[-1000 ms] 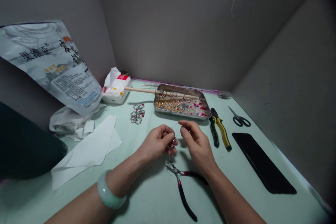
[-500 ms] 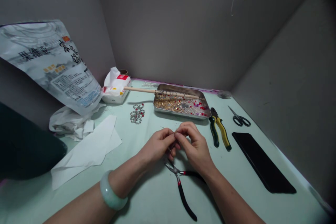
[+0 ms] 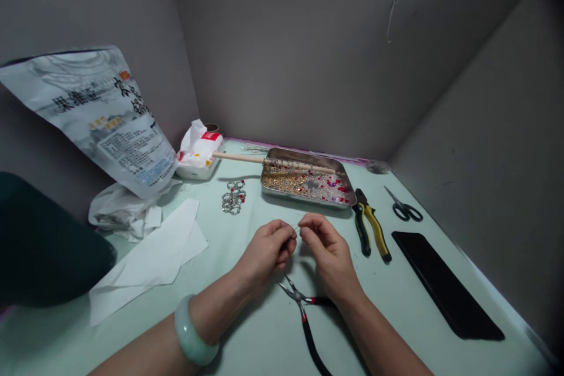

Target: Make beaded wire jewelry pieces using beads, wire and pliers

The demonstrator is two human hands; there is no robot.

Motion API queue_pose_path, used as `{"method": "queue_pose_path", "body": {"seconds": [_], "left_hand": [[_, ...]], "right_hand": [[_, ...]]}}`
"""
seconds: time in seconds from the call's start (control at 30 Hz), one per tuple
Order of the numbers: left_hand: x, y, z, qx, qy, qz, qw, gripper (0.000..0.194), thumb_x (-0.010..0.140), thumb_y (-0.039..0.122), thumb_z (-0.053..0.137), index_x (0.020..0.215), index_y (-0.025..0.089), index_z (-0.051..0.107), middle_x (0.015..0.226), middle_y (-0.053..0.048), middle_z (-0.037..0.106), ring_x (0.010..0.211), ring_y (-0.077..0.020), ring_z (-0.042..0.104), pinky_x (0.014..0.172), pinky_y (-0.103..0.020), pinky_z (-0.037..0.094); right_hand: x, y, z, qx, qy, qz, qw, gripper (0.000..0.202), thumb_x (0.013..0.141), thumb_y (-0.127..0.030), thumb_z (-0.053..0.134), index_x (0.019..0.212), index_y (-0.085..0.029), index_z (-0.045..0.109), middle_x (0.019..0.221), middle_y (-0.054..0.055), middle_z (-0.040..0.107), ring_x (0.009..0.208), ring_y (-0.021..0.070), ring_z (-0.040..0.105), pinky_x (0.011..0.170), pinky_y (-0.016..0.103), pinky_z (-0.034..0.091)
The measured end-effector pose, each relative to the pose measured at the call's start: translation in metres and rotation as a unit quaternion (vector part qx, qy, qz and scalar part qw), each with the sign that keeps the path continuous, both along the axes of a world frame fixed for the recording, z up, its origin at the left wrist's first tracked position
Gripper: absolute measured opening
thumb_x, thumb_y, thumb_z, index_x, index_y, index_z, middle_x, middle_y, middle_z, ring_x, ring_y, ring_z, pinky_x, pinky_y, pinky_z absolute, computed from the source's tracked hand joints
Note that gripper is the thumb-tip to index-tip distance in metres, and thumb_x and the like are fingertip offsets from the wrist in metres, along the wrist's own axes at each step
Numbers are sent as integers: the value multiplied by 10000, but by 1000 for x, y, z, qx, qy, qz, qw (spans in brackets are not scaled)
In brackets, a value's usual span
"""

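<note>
Fingers curled, my left hand (image 3: 269, 248) grips a thin wire (image 3: 297, 230); anything else inside its fingers is hidden. My right hand (image 3: 326, 247) is closed in a pinch at the wire's other side, a short gap away from the left fingertips. Below the hands lie pliers with black and red handles (image 3: 310, 338), their jaws apart and one handle partly behind my right wrist. Beyond my hands a metal tray (image 3: 304, 198) contains gold, clear and red beads. To its left is a small cluster of wire rings with red beads (image 3: 233, 197).
A wooden stick (image 3: 240, 158) rests across the tray, near a tissue pack (image 3: 200, 155). Green-and-yellow pliers (image 3: 373, 229), scissors (image 3: 405, 210) and a black flat case (image 3: 445, 285) lie rightward. White paper (image 3: 145, 264) and a large printed pouch (image 3: 106, 117) are leftward.
My hands have drawn slightly apart, and the thin wire now shows between the fingertips. The whole view has shifted a little; the things on the table stay put.
</note>
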State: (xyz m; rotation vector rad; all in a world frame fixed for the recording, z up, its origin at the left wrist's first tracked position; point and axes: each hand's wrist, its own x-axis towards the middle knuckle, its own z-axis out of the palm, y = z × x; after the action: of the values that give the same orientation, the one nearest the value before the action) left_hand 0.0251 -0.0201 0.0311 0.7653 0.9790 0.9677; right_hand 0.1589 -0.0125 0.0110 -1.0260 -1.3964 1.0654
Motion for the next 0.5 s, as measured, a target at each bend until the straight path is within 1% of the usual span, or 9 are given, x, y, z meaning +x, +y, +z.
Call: {"method": "queue_pose_path", "body": {"seconds": [0.07,0.13,0.27,0.37,0.5], "left_hand": [[-2,1,-1,8,-2,9,1000,166,767,281,539,682,170,450,581,50,475,387,-18,272,360,-169,157],[-2,1,-2,7,-15,6,1000,165,769,285,546,693,170,454,594,45,486,389,-18,280,358,-171,156],[0,0,-3,-6,-28,-13,999,212,771,321,574,687,174,447,575,52,468,392,-23,285,352,-173,141],[2,-1,-4,-8,-16,-15,1000,233,777,342,584,683,173,454,557,58,451,395,-25,288,353,-171,153],[2,-1,-4,6,-27,-25,999,207,796,327,561,700,165,473,581,38,475,423,-36,312,365,-173,164]], "right_hand": [[2,1,0,-51,11,-9,999,213,837,-377,573,959,-204,595,881,28,575,809,165,537,741,284,434],[3,2,0,-80,6,0,997,245,828,-404,582,951,-194,605,845,24,592,757,156,537,701,274,433],[1,2,0,-68,2,39,997,192,803,-376,622,816,-188,580,714,-6,589,692,148,541,686,272,433],[-2,0,1,-57,-2,32,998,195,802,-370,626,768,-192,553,669,-15,576,670,151,544,667,272,435],[-1,0,3,-64,4,31,997,192,819,-369,605,761,-197,541,639,-23,573,653,152,547,662,269,430]]}}
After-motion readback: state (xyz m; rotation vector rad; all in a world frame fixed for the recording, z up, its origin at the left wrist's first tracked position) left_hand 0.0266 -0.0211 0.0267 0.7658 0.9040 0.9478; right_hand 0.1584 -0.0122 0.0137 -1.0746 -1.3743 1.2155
